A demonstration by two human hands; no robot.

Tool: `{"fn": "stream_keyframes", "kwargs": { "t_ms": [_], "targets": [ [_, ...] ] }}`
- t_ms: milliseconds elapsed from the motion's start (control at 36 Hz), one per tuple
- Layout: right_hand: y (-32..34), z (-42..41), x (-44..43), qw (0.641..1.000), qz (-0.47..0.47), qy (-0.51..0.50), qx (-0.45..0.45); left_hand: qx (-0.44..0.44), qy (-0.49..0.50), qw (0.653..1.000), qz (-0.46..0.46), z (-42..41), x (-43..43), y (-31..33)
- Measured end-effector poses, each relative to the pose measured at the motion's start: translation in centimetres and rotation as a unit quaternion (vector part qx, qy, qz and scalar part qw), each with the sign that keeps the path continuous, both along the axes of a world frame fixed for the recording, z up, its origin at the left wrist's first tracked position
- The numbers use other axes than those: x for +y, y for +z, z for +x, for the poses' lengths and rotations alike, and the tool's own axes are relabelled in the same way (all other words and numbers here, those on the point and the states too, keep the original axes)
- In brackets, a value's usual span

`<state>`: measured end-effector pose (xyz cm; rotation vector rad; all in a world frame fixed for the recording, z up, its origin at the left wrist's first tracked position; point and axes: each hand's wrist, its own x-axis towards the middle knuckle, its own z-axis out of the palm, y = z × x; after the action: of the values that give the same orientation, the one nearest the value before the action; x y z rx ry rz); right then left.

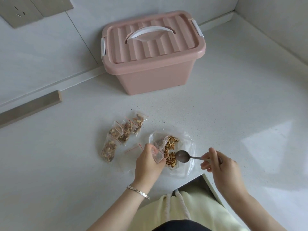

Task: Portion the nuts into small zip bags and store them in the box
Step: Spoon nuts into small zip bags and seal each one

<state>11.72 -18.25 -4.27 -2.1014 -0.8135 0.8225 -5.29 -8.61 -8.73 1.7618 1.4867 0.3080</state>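
Chopped walnuts [170, 153] lie in a heap on a clear plastic sheet [187, 167] near the counter's front edge. My left hand [147, 161] grips a small clear zip bag [158, 151] with a few nuts in it, held at the left of the heap. My right hand [220, 165] pinches the handle of a metal spoon [182, 156]; its bowl rests by the heap's right side. Several filled zip bags [122, 131] with red seals lie to the left. An empty zip bag [133, 149] lies flat beside them. The pink box [152, 50] stands behind, lid closed.
The white counter [241, 105] meets a tiled wall at the back and right. A wall socket [18, 10] sits at the top left. A grey strip [30, 107] lies along the left wall. The counter's front edge runs just under my right hand.
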Motion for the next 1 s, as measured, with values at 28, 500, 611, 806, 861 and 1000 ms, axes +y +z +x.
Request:
{"fn": "stream_keyframes", "kwargs": {
  "t_ms": [28, 500, 611, 806, 861, 1000],
  "targets": [
    [-0.1, -0.1, 0.0, 1.0, -0.002, -0.001, -0.002, -0.001, 0.0, 1.0, -0.008, 0.0, 0.0, 0.0],
    [-3.9, 0.1, 0.6, 0.91, -0.017, -0.202, 0.361, -0.059, 0.033, 0.993, -0.096, 0.0, -0.2, -0.4],
    [-3.5, 0.7, 0.0, 0.912, 0.0, -0.201, 0.358, -0.055, 0.039, 0.995, -0.071, 0.0, -0.2, -0.5],
    [-2.4, 1.9, -0.3, 0.917, 0.034, -0.19, 0.349, -0.067, 0.067, 0.995, -0.023, 0.1, -0.2, 0.5],
    [-1.7, 2.1, -0.1, 0.916, 0.052, -0.187, 0.351, -0.069, 0.065, 0.995, -0.02, 0.3, -0.1, 0.8],
    [0.1, 2.2, 0.3, 0.919, 0.094, -0.174, 0.342, -0.078, 0.057, 0.995, -0.016, 0.9, -0.1, 1.1]
  ]
}}
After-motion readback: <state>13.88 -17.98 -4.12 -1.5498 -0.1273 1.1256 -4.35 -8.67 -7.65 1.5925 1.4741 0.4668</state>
